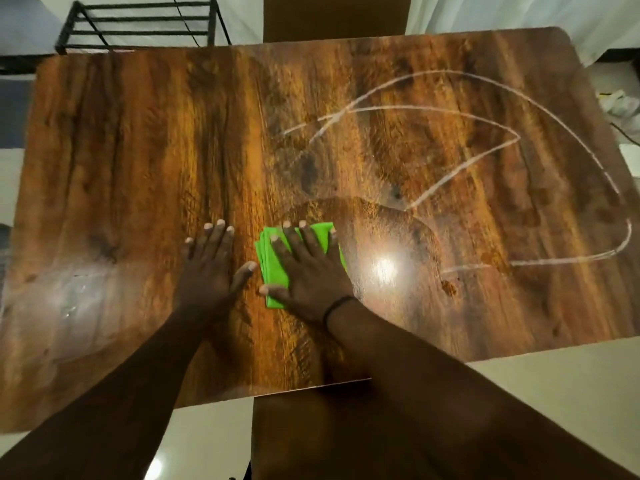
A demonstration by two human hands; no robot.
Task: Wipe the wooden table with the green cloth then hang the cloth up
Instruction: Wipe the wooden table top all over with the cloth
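Pressing the green cloth (pixel 270 263) flat w/ our right hand (pixel 308 268), fingers straight and spread over it, no curl or pinch, we keep it folded into a thick pad so the palm's weight goes evenly into the wood. It lies near the middle of the wooden table (pixel 138 150), a bit toward the near edge. Our left hand (pixel 207 268) rests beside it, also flat and holding nothing, thumb tip just beside the cloth's left edge; we judge it's there to brace us as we lean in. To the right of the cloth we see a hazy smear w/ a bright lamp glare, and beyond that pale curved streaks (pixel 519 133) looping across the right half, so that side likely needs more passes. A cloudy patch (pixel 72 299) also sits at the near left. Room to sweep is wide in every direction; nothing stands on the top. The near edge is close to our forearms, the right edge well apart. A black metal rack (pixel 138 26) stands past the far left corner, poss. a spot for hanging the cloth later.
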